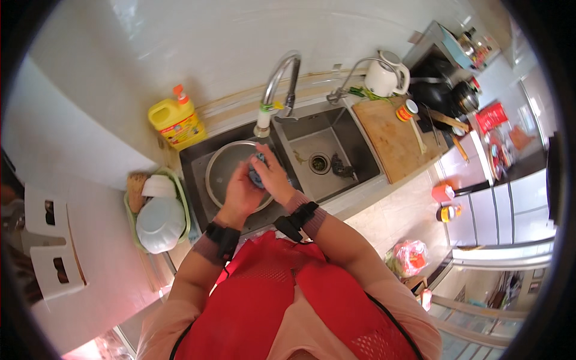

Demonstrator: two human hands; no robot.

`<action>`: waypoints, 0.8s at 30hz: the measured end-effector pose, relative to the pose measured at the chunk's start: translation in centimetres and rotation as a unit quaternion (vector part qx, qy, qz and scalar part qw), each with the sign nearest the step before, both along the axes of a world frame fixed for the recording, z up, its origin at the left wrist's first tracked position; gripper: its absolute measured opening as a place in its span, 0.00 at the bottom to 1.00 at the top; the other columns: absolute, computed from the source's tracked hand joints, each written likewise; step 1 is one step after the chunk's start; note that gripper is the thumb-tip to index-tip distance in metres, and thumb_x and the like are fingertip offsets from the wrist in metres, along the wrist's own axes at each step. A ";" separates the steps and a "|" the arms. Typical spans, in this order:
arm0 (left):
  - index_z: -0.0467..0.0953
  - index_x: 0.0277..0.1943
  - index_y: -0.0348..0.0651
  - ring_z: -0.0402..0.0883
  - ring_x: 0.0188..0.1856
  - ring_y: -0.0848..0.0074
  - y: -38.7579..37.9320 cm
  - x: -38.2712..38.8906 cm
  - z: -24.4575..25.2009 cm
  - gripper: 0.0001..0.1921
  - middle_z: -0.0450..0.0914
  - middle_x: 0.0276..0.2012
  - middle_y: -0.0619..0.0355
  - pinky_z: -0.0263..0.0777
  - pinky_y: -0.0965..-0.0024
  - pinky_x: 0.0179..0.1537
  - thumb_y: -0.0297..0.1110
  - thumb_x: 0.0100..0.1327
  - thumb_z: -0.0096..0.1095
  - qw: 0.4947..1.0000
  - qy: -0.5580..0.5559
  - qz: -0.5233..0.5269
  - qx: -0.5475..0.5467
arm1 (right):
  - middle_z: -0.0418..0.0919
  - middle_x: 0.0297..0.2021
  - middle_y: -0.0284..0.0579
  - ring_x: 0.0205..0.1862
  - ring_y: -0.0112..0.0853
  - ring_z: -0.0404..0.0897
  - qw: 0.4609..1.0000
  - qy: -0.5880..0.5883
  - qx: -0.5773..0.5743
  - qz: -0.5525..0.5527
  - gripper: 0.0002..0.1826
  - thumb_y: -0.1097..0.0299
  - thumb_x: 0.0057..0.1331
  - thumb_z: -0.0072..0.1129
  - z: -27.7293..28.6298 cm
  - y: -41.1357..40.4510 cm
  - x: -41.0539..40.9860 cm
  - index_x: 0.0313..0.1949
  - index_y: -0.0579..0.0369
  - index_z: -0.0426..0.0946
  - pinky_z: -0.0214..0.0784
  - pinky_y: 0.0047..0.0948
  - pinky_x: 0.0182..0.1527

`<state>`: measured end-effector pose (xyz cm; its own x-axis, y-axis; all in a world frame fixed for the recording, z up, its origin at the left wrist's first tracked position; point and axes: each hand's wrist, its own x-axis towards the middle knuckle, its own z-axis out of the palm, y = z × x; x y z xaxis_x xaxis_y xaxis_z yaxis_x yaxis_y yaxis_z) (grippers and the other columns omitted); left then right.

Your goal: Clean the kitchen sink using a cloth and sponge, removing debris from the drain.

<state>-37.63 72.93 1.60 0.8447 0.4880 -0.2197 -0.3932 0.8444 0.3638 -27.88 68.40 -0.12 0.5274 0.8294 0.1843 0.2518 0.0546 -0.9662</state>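
Over the left sink bowl (198, 173), my left hand (242, 191) and my right hand (272, 175) are pressed together around a crumpled blue cloth (255, 176). Much of the cloth is hidden by my palms and fingers. Directly beneath is a round metal-rimmed basin (220, 168), partly covered by my hands. Behind them rises a chrome faucet (271, 87) with a green and yellow band at its base. Whether water is running cannot be seen.
A dark wet clump (342, 167) lies near the drain (319, 163) of the right bowl. Left stands a green dish rack (185, 198) with bowls, and a yellow detergent jug (177, 123). A wooden cutting board (382, 139), a jar (407, 110) and a white kettle (382, 74) are right.
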 end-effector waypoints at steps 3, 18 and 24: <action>0.68 0.61 0.56 0.68 0.63 0.67 2.9 -1.8 -4.5 0.21 0.70 0.62 0.60 0.58 0.55 0.64 0.51 0.74 0.36 0.989 -0.134 0.008 -0.067 | 0.63 0.65 0.56 0.67 0.48 0.61 0.992 -0.103 0.016 0.067 0.26 0.61 0.67 0.53 1.4 -0.2 -2.7 0.63 0.55 0.65 0.50 0.42 0.68; 0.67 0.62 0.51 0.68 0.63 0.65 1.0 -0.6 0.3 0.27 0.71 0.61 0.58 0.57 0.56 0.66 0.59 0.70 0.41 0.998 -0.056 -0.003 -0.017 | 0.64 0.64 0.55 0.70 0.44 0.58 0.997 -0.066 -0.018 0.038 0.27 0.60 0.70 0.47 5.2 0.2 -1.5 0.64 0.62 0.62 0.47 0.34 0.70; 0.67 0.62 0.54 0.69 0.62 0.68 1.6 -0.9 -2.5 0.25 0.71 0.61 0.63 0.60 0.60 0.64 0.57 0.71 0.40 0.982 -0.130 0.128 0.052 | 0.67 0.62 0.53 0.65 0.51 0.62 0.958 -0.282 0.044 0.043 0.27 0.56 0.66 0.49 4.8 -0.4 -3.6 0.61 0.55 0.66 0.54 0.51 0.65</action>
